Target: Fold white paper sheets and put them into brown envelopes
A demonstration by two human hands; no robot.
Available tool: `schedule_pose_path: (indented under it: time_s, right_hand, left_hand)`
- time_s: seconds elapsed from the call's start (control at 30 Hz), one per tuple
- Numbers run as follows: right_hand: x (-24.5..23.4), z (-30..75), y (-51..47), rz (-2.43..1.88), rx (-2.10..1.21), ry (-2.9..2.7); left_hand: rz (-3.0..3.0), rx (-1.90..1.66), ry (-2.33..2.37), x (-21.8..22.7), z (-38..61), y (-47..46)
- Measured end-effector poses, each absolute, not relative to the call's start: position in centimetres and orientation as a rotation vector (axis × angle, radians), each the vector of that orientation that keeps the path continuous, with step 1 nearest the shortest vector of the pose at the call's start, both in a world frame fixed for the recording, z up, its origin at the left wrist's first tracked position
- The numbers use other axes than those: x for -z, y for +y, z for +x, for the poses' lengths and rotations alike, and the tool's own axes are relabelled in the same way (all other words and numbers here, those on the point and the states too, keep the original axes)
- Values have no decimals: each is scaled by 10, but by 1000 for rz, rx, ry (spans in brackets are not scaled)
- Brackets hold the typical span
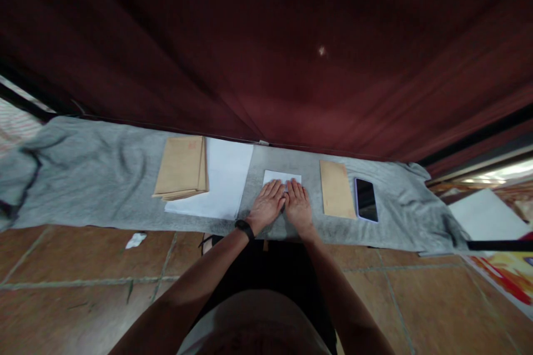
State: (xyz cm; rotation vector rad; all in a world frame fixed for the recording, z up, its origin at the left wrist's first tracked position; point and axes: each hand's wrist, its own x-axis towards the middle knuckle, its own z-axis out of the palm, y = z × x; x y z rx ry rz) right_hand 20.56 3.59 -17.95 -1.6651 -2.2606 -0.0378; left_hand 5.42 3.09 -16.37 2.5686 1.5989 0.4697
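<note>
A small white sheet of paper [281, 175], apparently folded, lies on the grey cloth in front of me. Flat on its left half rests my left hand [268, 199], fingers stretched forward; a dark band circles that wrist. My right hand [297, 202] presses on the right half, also flat, with the thumbs close together. Both hands cover the paper's near part. To the right lies one brown envelope [338, 189]. On the left, a stack of brown envelopes [181, 165] overlaps large white sheets of paper [228, 177].
Grey cloth [108, 177] covers the long narrow surface. A phone [366, 199] lies right of the single envelope. Behind rises a dark red panel [266, 66]. A crumpled white scrap [135, 240] is on the tiled floor. At far right sits a white board or sheet [487, 215].
</note>
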Motion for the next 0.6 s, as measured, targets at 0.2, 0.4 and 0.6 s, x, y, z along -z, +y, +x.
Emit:
schedule_pose_path:
  time_s: [0.2, 0.4, 0.6]
  right_hand:
    - [175, 210, 36, -1640, -62, -2250]
    - [168, 204, 43, -1566, -221, -2140]
    - [171, 189, 37, -1457, -235, -2272]
  left_hand:
    - [2612, -387, 1543, 166, 48, 29]
    - [2602, -376, 1526, 164, 49, 28]
    - [2645, -298, 1494, 164, 50, 29]
